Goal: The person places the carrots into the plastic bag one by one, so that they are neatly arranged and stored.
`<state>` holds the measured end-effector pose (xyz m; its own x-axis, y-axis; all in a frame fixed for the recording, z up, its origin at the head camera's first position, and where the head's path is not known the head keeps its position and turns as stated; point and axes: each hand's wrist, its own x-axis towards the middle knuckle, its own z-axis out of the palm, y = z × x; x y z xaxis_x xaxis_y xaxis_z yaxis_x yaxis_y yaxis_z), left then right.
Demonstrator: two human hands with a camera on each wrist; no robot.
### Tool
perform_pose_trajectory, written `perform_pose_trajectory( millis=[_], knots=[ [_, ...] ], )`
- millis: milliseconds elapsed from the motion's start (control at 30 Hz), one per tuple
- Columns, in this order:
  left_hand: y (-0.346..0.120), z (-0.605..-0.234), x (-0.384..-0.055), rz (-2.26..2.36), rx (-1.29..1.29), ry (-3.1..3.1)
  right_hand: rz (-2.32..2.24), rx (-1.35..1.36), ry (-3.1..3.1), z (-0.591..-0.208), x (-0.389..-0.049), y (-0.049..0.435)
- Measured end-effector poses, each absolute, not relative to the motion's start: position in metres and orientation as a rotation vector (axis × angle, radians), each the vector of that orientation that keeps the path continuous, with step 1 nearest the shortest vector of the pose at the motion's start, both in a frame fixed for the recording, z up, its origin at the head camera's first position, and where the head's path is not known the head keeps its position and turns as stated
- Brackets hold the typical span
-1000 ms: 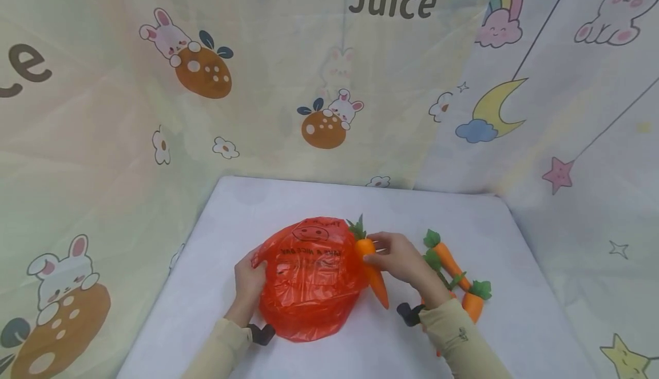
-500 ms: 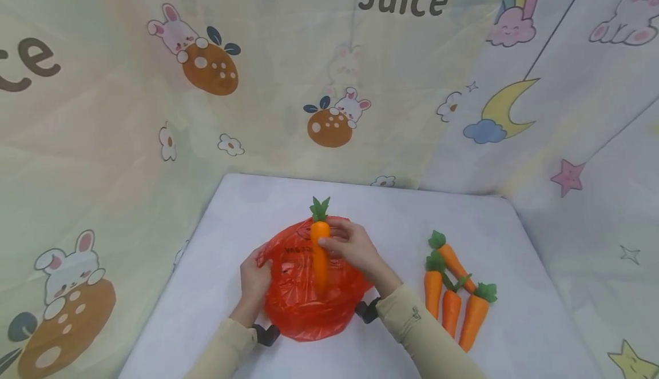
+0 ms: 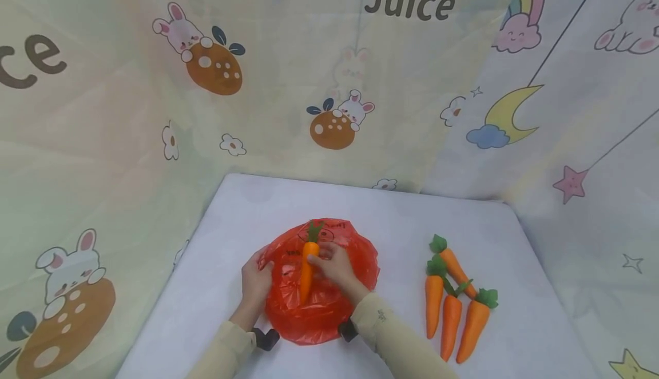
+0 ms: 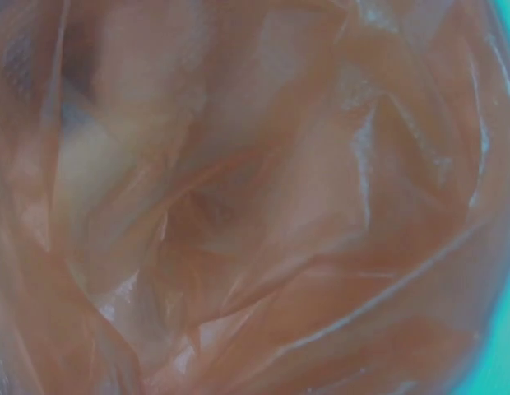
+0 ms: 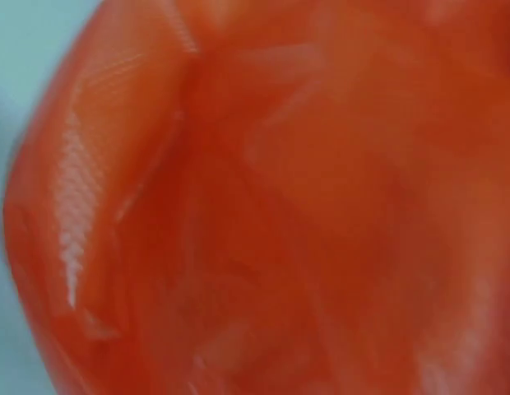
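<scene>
A red plastic bag (image 3: 355, 247) lies on the table with dark printing on it. My left hand (image 3: 256, 280) grips the bag's left edge. With thumb and fingers, my right hand (image 3: 337, 266) pinches an orange carrot (image 3: 306, 279) with green leaves, leaf end pointing away from me. The carrot is over the middle of the bag; whether it lies within the mouth is hard to tell. Wrinkled bag plastic (image 4: 321, 206) fills most of the left wrist view, and red plastic (image 5: 280, 230) nearly all of the right; neither shows the carrot clearly.
To the right, several carrots (image 3: 451, 322) lie close together on the white table (image 3: 391, 219). Printed cloth (image 3: 278, 70) hangs around the back and sides. A dark device (image 3: 266, 339) sits at the left wrist, another dark device (image 3: 348, 330) at the right.
My right hand has carried the carrot left from the bag's right side to over its middle, then lowered it slightly. My left hand keeps its grip on the bag's edge.
</scene>
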<state>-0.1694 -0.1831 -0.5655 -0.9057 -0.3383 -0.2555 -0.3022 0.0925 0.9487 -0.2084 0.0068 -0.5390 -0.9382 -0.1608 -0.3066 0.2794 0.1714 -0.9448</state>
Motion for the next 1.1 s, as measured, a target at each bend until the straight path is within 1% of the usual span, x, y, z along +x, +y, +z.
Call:
perform_pose_trajectory(
  millis=[300, 767, 1100],
  knots=[
    [-0.181, -0.565, -0.173, -1.990, 0.662, -2.315, -1.667, 0.212, 2.158, -0.555, -0.203, -0.011],
    [-0.176, -0.565, -0.176, -1.921, 0.617, -2.368, -1.589, 0.205, 2.166, -0.559, -0.203, -0.014],
    [-0.174, -0.562, -0.176, -1.925, 0.654, -2.392, -1.578, 0.168, 2.145, -0.561, -0.207, -0.014]
  ],
)
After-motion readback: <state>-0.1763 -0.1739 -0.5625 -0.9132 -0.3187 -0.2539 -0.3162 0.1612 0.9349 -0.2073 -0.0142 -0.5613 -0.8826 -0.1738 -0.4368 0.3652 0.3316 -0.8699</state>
